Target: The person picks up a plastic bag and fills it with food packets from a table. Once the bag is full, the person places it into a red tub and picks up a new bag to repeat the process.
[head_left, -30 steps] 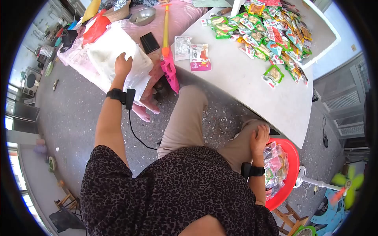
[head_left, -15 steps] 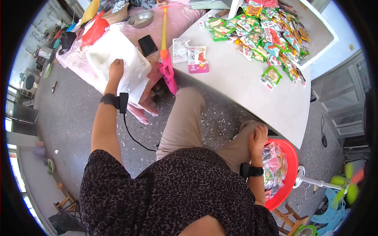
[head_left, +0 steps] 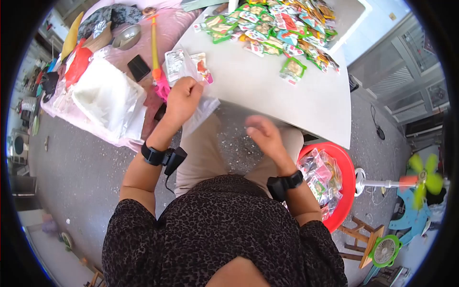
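My left hand is closed on a clear plastic bag, which hangs down at the near left edge of the white table. Over my lap, my right hand is raised with fingers bent and thumb apart, and I see nothing in it. Behind the left hand lie a silvery packet and a pink-and-white snack packet, both partly hidden by the bag and hand. To the left sits a stack of white plastic bags on a pink cloth.
Colourful snack packets are heaped at the table's back, with one green-edged packet lying nearer. A red basin of clear-wrapped packets stands at my right. A black phone-like object, a metal bowl and a turning fan are around.
My left hand has moved right from the white bag stack to the table edge, now holding a clear plastic bag. My right hand has risen off my knee toward the left. The view has shifted.
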`<action>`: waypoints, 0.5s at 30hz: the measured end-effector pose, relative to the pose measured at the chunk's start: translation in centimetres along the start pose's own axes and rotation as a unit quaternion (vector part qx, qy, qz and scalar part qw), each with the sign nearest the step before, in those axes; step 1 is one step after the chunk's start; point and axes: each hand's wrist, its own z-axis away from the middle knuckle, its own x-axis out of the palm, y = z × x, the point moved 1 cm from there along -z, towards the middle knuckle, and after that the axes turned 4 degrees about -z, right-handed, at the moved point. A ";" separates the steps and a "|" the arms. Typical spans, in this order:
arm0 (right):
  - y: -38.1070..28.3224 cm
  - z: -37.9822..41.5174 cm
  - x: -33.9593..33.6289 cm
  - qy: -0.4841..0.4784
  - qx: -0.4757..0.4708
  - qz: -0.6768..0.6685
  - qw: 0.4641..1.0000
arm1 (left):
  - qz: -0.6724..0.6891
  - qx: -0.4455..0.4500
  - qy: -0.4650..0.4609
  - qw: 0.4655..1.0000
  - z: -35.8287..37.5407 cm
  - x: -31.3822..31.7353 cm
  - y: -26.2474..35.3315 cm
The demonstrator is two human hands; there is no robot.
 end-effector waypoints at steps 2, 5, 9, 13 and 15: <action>-1.0 -0.5 2.4 -0.039 0.020 -0.044 0.998 | 0.006 -0.008 -0.027 1.000 0.9 2.0 1.3; -0.8 -1.1 4.7 -0.079 0.036 -0.170 0.982 | 0.012 -0.014 -0.050 0.999 1.9 4.2 2.3; 0.2 -1.3 4.3 -0.043 0.071 -0.045 0.996 | -0.011 -0.036 -0.072 0.997 2.5 5.4 2.0; -0.2 -1.6 3.5 0.007 0.153 -0.195 0.969 | 0.077 -0.094 -0.060 0.991 2.6 5.9 1.9; -0.4 -2.2 2.9 0.027 0.167 -0.262 0.950 | 0.126 -0.077 -0.025 0.989 3.2 6.2 2.6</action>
